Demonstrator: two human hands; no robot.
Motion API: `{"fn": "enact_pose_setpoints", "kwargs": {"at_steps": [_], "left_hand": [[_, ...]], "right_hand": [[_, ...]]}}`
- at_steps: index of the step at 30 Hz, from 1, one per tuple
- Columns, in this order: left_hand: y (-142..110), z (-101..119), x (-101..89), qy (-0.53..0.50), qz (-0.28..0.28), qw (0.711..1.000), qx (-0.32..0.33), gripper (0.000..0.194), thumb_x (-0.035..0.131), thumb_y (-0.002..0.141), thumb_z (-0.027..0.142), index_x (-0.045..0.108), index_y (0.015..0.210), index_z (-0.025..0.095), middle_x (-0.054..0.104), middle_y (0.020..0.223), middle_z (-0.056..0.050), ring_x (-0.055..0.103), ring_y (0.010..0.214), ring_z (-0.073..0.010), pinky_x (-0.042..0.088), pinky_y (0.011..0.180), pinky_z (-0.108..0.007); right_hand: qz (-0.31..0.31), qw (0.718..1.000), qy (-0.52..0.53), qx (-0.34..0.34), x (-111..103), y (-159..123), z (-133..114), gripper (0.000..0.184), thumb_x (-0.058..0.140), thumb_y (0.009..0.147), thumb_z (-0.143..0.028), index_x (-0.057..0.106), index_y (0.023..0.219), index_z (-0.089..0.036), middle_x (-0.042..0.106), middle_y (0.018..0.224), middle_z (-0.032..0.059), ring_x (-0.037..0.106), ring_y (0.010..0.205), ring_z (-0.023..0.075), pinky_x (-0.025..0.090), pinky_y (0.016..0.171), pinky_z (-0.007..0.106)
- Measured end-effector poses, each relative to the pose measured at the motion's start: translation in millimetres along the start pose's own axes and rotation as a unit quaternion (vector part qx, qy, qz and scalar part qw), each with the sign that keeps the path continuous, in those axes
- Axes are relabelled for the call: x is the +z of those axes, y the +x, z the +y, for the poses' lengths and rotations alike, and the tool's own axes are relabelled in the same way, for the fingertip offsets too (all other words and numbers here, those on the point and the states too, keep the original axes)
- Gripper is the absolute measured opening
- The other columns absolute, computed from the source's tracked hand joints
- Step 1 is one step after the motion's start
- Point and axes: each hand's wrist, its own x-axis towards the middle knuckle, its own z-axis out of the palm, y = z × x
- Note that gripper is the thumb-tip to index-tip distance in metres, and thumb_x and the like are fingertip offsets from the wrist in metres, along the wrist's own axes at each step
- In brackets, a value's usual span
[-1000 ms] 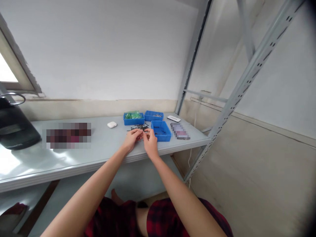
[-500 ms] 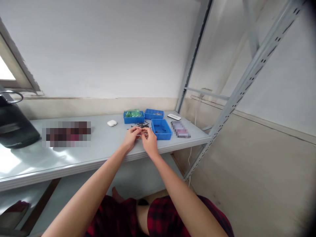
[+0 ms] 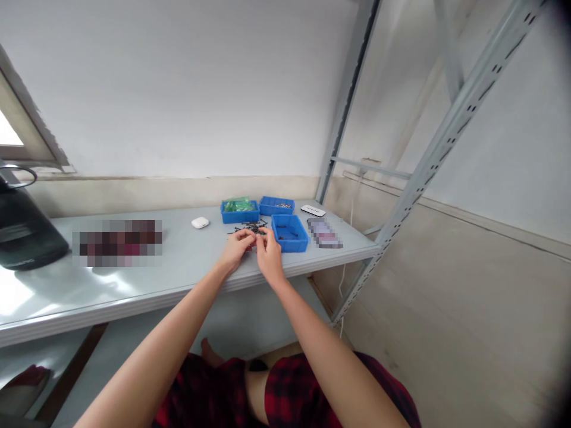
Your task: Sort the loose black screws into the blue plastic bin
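My left hand (image 3: pixel 236 249) and my right hand (image 3: pixel 269 248) meet fingertip to fingertip above the near part of the table (image 3: pixel 178 261). Both are closed in a pinch, and whatever sits between the fingers is too small to make out. Just beyond the fingertips lies a loose pile of black screws (image 3: pixel 250 227). Right beside my right hand stands a blue bin (image 3: pixel 292 242) with a few dark screws inside. Behind the pile is another blue bin (image 3: pixel 239 217) holding green plastic packets (image 3: pixel 238 204). A third blue bin (image 3: pixel 276 209) contains small shiny metal pieces (image 3: pixel 284 205).
A white earbud case (image 3: pixel 200 223) lies left of the pile. To the right are a white flat device (image 3: pixel 313 211) and a blurred-out phone (image 3: pixel 325 233). A dark bottle (image 3: pixel 29 229) stands far left, near a pixelated object (image 3: pixel 120 244). A metal shelf post (image 3: pixel 428 172) rises at right.
My hands stay together over the same spot, with only small shifts of the fingers. The bins and the screw pile keep their places; the view tilts slightly.
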Motion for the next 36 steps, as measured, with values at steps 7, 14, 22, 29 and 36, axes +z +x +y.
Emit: {"fn": "enact_pose_setpoints", "kwargs": {"at_steps": [7, 14, 22, 29, 36], "left_hand": [[-0.5, 1.1, -0.3, -0.013, -0.003, 1.000, -0.015, 0.016, 0.070, 0.063, 0.028, 0.062, 0.069, 0.016, 0.062, 0.070, -0.001, 0.058, 0.071, -0.0143, 0.042, 0.064, -0.023], [2.8, 0.3, -2.8, -0.088, 0.003, 0.996, -0.031, 0.019, 0.075, 0.062, 0.029, 0.063, 0.069, 0.016, 0.060, 0.070, 0.001, 0.055, 0.064, -0.0103, 0.041, 0.060, -0.022], [7.0, -5.0, -8.6, -0.113, 0.041, 0.992, -0.025, 0.033, 0.082, 0.057, 0.028, 0.068, 0.086, 0.017, 0.067, 0.081, -0.002, 0.059, 0.071, -0.0115, 0.042, 0.064, -0.023], [7.2, -6.2, -7.0, -0.086, 0.031, 0.995, -0.030, 0.035, 0.081, 0.059, 0.029, 0.071, 0.090, 0.017, 0.069, 0.090, -0.005, 0.061, 0.078, -0.0136, 0.043, 0.065, -0.023], [9.7, -12.6, -6.9, -0.079, 0.019, 0.997, -0.004, 0.036, 0.077, 0.065, 0.033, 0.071, 0.097, 0.017, 0.068, 0.091, -0.006, 0.061, 0.077, -0.0144, 0.045, 0.065, -0.024]], "right_hand": [[0.017, 1.000, 0.003, 0.003, -0.8, -2.6, -1.3, 0.023, 0.043, 0.091, -0.037, 0.054, 0.105, -0.021, 0.067, 0.081, 0.0044, 0.065, 0.077, 0.0201, 0.049, 0.070, 0.032], [0.012, 1.000, -0.001, 0.015, -0.5, -2.0, -1.1, 0.019, 0.042, 0.092, -0.038, 0.052, 0.096, -0.023, 0.066, 0.077, 0.0022, 0.063, 0.072, 0.0188, 0.046, 0.065, 0.028], [0.007, 1.000, -0.010, 0.021, 0.4, -0.4, 2.2, 0.019, 0.042, 0.091, -0.037, 0.054, 0.095, -0.023, 0.067, 0.082, 0.0031, 0.063, 0.074, 0.0185, 0.046, 0.065, 0.028], [-0.012, 0.999, -0.016, 0.028, -1.0, 0.6, 1.0, 0.017, 0.045, 0.089, -0.036, 0.056, 0.091, -0.023, 0.067, 0.076, 0.0024, 0.064, 0.070, 0.0192, 0.047, 0.066, 0.030], [-0.035, 0.998, -0.028, 0.033, -1.5, 2.3, -1.8, 0.018, 0.047, 0.087, -0.036, 0.059, 0.087, -0.022, 0.067, 0.073, 0.0024, 0.063, 0.069, 0.0191, 0.047, 0.067, 0.030]]}}
